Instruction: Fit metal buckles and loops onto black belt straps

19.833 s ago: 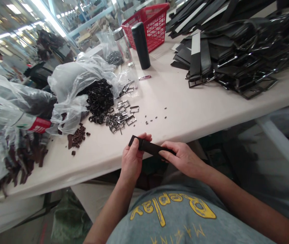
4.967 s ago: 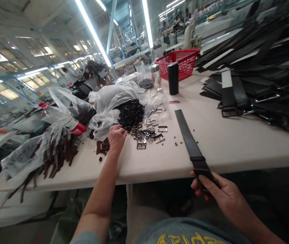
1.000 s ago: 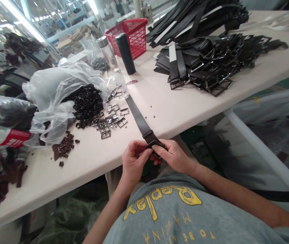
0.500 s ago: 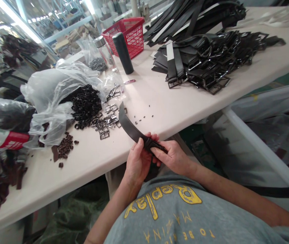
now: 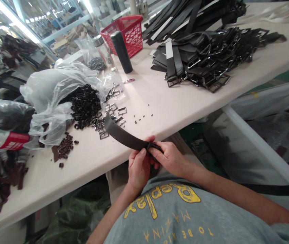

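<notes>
A dark leather belt strap (image 5: 124, 136) curves up and left from my two hands, over the table's front edge. My left hand (image 5: 139, 166) pinches it with the thumb on top, close to a dark loop around the strap. Just beside it, my right hand (image 5: 171, 156) grips the near end, thumb pressed on it; the fingers hide most of that end, so I cannot tell whether a buckle is there. Beyond the strap's free tip lie loose metal buckles (image 5: 103, 134) and a heap of black belt loops (image 5: 85, 105).
Buckled belts (image 5: 210, 64) are piled at the right back of the table (image 5: 88, 162). A black flask (image 5: 122, 52) and a red basket (image 5: 135, 37) stand behind. Small brown loops (image 5: 65, 147) and plastic bags (image 5: 55, 88) lie left. Tiny metal bits dot the middle.
The strap's free end has swung left and down, now in front of the loose buckles. My hands remain together on the strap, shifted only slightly.
</notes>
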